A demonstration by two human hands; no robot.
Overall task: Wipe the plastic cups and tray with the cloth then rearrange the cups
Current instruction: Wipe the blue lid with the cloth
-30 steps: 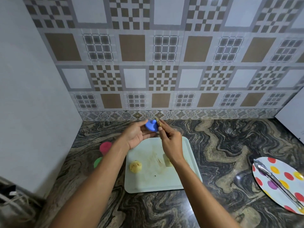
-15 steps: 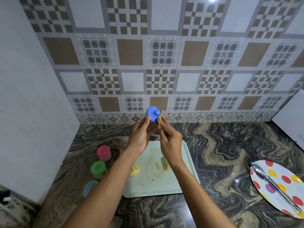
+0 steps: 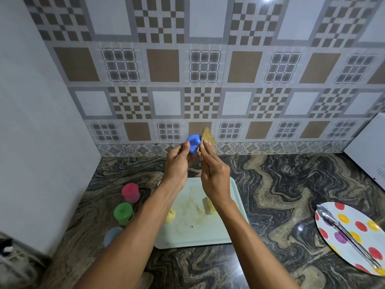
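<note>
Nearest on the dark marbled counter [image 3: 281, 184], a light blue cup [image 3: 111, 235], then a green cup [image 3: 123, 212] and a pink cup [image 3: 130, 192] are standing in a row left of the stained pale tray [image 3: 193, 244], which is lying under both forearms. To the right, metal tongs [image 3: 345, 234] are resting on a spotted plate [image 3: 358, 253]. Above the tray's far edge, the left hand [image 3: 177, 163] is pinching the blue cup [image 3: 193, 142] between thumb and fingers, while the right hand [image 3: 214, 174] is pinching the tan cloth [image 3: 206, 136] against the cup's side. Compared with a second ago, both hands are sitting higher, now in front of the patterned tiled wall [image 3: 208, 80], and the cloth is sticking up past the cup.
</note>
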